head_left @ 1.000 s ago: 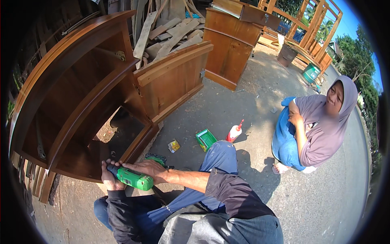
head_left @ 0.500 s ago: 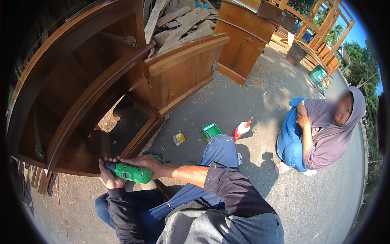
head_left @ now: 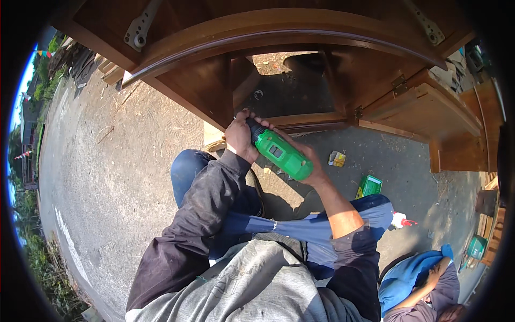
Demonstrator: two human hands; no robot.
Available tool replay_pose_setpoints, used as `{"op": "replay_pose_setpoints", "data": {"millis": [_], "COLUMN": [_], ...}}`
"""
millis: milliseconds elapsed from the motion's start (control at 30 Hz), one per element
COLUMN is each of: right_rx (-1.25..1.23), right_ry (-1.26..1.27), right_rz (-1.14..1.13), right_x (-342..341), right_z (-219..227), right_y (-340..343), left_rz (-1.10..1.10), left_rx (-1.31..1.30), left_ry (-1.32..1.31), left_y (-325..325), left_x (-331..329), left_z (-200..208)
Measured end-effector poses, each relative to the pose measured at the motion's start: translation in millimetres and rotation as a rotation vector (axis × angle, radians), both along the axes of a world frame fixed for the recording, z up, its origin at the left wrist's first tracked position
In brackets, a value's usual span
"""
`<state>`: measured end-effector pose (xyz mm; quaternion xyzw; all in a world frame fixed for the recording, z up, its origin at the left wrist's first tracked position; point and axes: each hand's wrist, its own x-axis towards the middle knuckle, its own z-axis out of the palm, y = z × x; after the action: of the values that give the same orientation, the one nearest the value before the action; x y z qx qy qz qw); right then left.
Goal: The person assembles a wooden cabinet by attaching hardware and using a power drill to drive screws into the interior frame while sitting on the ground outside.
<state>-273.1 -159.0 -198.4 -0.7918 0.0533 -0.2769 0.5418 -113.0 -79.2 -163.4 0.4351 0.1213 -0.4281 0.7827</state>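
A green cordless drill [head_left: 284,156] with a black front end points away from me at the lower edge of a brown wooden cabinet [head_left: 214,96]. My right hand [head_left: 315,163] is closed round the drill from its right side; its grip is mostly hidden beneath the body. Around the black front end, my left hand [head_left: 239,137] is closed, with its fingertips close to the cabinet's edge. The drill's tip is hidden by the fingers and wood. On the cabinet's right, a hinged door [head_left: 424,110] stands open.
Right of my knees lie a small yellow box [head_left: 337,158], a green box [head_left: 369,185] and a white bottle with a red tip [head_left: 401,220]. A person [head_left: 424,284] sits at the lower right. Metal drawer slides [head_left: 140,33] show inside the cabinet.
My view has swung left, so the cabinet now spans the top and the seated person is at the lower right. Both hands keep their hold on the drill near the cabinet's edge.
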Motion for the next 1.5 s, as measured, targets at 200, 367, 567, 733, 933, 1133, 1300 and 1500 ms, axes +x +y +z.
{"op": "replay_pose_setpoints", "data": {"millis": [200, 367, 567, 733, 933, 1133, 1300, 1500], "right_rx": [0.023, 1.088, 1.232, 1.203, 1.234, 1.272, 1.246, 1.2], "right_ry": [0.339, 0.222, 0.263, 0.282, 0.269, 0.283, 0.275, 0.299], "right_rz": [0.154, 0.229, 0.337, 0.339, 0.359, 0.321, 0.291, 0.303], "right_x": [2.6, 32.3, 39.8, 54.5, 71.1, 69.8, 68.7, 68.1], "right_z": [-8.3, -2.2, -9.3, -9.0, -5.7, -7.5, -4.9, -6.4], "right_y": [-55.6, -68.9, -86.6, -74.9, -74.9, -71.1, -66.4, -65.7], "left_rz": [0.092, 0.104, 0.106, 0.07, 0.093, 0.106, 0.085, 0.101], "left_rx": [-0.105, -0.213, -0.291, -0.453, -0.423, -0.296, -0.313, -0.294], "left_ry": [0.05, -0.13, -0.176, -0.21, -0.362, -0.349, -0.352, -0.379], "left_y": [-10.8, -12.6, -15.5, -13.0, -8.0, -5.7, -2.0, -5.4], "left_x": [7.7, 27.0, 19.8, 34.2, 43.0, 41.9, 41.9, 43.2], "left_z": [-14.8, -35.0, -35.3, -39.9, -49.7, -48.9, -45.1, -46.1]}}
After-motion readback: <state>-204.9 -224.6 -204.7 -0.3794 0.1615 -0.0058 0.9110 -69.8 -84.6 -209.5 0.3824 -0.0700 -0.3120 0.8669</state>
